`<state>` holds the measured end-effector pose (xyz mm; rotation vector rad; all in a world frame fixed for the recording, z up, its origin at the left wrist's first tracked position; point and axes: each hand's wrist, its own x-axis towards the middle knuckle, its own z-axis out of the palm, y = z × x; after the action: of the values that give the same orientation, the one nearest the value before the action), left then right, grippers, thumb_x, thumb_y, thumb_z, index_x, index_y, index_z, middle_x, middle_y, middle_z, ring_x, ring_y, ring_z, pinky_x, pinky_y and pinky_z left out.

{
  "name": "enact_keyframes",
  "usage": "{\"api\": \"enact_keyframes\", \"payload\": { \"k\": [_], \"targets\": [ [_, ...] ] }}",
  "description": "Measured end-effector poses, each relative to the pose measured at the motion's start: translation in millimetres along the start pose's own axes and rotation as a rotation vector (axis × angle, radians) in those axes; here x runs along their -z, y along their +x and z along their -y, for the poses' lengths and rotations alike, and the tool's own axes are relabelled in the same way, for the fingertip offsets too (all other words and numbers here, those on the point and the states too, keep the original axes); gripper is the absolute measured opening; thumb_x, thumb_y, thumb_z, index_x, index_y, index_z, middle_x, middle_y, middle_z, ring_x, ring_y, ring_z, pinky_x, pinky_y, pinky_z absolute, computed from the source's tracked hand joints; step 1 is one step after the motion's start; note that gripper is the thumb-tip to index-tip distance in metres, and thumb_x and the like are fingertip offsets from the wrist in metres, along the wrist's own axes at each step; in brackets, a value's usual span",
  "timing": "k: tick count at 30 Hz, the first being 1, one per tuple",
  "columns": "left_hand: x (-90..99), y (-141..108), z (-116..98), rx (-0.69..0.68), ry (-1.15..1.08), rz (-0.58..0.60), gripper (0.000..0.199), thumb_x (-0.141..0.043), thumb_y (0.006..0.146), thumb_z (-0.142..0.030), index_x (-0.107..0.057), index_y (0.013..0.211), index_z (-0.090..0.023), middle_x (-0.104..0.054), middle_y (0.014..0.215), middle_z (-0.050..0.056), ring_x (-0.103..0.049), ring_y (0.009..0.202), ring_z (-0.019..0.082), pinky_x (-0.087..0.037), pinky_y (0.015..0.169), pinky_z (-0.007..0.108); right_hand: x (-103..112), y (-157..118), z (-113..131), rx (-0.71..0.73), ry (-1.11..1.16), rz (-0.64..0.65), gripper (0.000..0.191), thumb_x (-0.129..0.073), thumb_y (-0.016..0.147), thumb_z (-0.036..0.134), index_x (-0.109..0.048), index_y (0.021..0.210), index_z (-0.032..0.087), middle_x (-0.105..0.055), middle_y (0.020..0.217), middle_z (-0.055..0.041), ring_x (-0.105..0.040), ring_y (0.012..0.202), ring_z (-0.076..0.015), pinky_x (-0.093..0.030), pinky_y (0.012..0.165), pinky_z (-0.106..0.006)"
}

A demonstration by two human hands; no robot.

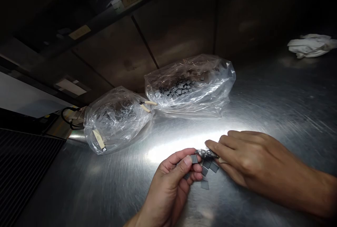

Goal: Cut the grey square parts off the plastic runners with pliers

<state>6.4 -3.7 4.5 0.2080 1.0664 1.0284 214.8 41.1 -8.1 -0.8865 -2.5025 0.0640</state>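
My left hand [172, 179] pinches a small grey ribbed square piece [194, 159] between thumb and forefinger. Another grey piece [186, 176] shows among its curled lower fingers. My right hand [244, 155] is wrapped round a pair of nippers [207, 153], whose metal head points left, close to the pinched piece. Whether the jaws touch that piece I cannot tell. My palm and fingers hide most of the nippers' handles. Just below the tool, several loose grey pieces [204, 184] lie on the metal table [126, 192].
Two clear plastic bags with grey pieces stand behind my hands: a larger bag [210, 97] and a smaller left bag [118, 132]. Cream-handled pliers [147, 104] rest between them. A cream labelled tool [98, 140] is by the left bag. A white cloth [312, 46] lies far right.
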Motion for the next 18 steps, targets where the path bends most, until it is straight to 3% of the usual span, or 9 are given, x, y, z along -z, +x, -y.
{"api": "enact_keyframes", "payload": {
  "k": [8, 18],
  "targets": [
    [-1.0, -0.2, -0.6, 0.017, -0.055, -0.055, 0.025, -0.095, 0.070, -0.016, -0.083, 0.090, -0.009, -0.077, 0.080, 0.007, -0.069, 0.071, 0.012, -0.059, 0.068, 0.021, -1.8, 2.5, 4.4, -0.042, 0.121, 0.010, 0.011, -0.059, 0.092, 0.013, -0.067, 0.094, 0.019, -0.060, 0.076, 0.0000, -0.055, 0.068, -0.0213, -0.038, 0.064, -0.037],
    [-2.3, 0.4, -1.6, 0.009, -0.041, -0.051, 0.029, -0.099, 0.065, -0.019, -0.083, 0.087, -0.009, -0.077, 0.078, 0.007, -0.069, 0.069, 0.011, -0.059, 0.067, 0.020, -3.1, 0.9, 7.1, -0.036, 0.123, -0.018, 0.023, -0.058, 0.091, 0.009, -0.071, 0.108, 0.018, -0.065, 0.079, -0.0007, -0.058, 0.069, -0.0207, -0.037, 0.065, -0.036]
  ]
}}
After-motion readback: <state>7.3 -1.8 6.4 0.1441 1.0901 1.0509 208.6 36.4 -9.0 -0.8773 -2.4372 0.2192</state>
